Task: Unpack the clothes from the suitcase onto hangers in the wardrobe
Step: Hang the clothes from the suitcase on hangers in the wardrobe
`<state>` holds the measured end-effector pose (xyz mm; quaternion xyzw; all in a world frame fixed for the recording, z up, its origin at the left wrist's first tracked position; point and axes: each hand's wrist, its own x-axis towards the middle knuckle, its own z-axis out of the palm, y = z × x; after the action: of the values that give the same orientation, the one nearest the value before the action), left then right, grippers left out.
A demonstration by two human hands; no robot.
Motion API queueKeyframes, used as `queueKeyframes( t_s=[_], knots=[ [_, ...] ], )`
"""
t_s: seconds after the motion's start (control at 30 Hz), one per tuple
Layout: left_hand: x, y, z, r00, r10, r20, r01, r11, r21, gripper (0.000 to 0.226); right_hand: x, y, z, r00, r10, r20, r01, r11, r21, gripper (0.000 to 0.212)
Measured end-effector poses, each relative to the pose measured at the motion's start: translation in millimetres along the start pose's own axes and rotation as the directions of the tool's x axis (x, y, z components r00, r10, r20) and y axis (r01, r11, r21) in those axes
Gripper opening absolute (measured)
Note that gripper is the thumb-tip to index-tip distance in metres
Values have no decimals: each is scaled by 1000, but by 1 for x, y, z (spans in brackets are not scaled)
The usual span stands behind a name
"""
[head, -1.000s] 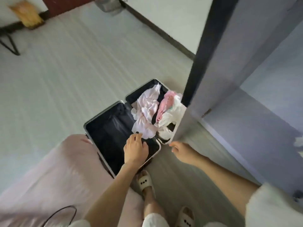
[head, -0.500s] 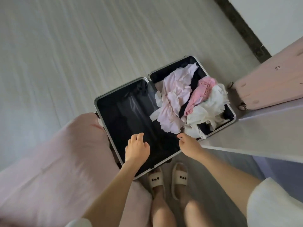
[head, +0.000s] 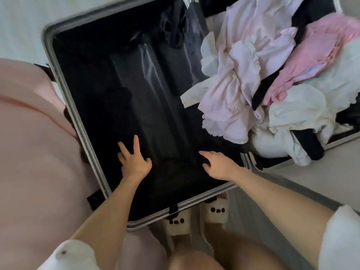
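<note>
Crumpled pale-pink and white clothes (head: pixel 243 78) heap in the open suitcase (head: pixel 64 90); both hands spread, holding nothing.

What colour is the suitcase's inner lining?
Black, with a silver-grey frame; the suitcase shows in the head view, the only one.

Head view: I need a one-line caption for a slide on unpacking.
Both open hands, left and right, reach over the open suitcase toward the clothes in its far half.
</note>
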<state>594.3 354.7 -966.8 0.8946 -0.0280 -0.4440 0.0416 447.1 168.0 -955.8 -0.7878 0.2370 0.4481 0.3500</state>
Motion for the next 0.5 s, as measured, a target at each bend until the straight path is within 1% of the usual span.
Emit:
queueKeyframes(
  t_s=[0.07, 0.13, 0.2, 0.27, 0.3, 0.37, 0.5],
  knots=[
    [31, -2, 11, 999, -48, 10, 48, 997, -58, 85, 23, 14, 13, 999, 12, 47, -9, 998, -60, 57],
    [50, 0, 17, 995, -95, -9, 92, 983, -161, 85, 33, 25, 21, 994, 30, 108, -15, 989, -145, 59],
    [59, 3, 19, 987, -94, -128, 61, 969, -240, 73, 35, 32, 27, 986, 57, 160, -23, 977, -211, 61],
    [55, 5, 17, 962, -103, -253, 26, 956, -291, 49, 29, 35, 29, 982, 85, 170, -44, 972, -230, 61],
    [49, 6, 15, 955, -105, -279, 16, 953, -302, 40, 24, 34, 29, 982, 95, 160, -58, 973, -223, 60],
    [28, 8, 4, 956, -80, -282, -20, 943, -332, 30, 5, 25, 24, 989, 93, 115, -72, 982, -176, 59],
    [-26, 16, -28, 968, -101, -229, -16, 888, -460, 28, -45, -9, 2, 998, 70, 4, -69, 997, -30, 53]
  ],
)
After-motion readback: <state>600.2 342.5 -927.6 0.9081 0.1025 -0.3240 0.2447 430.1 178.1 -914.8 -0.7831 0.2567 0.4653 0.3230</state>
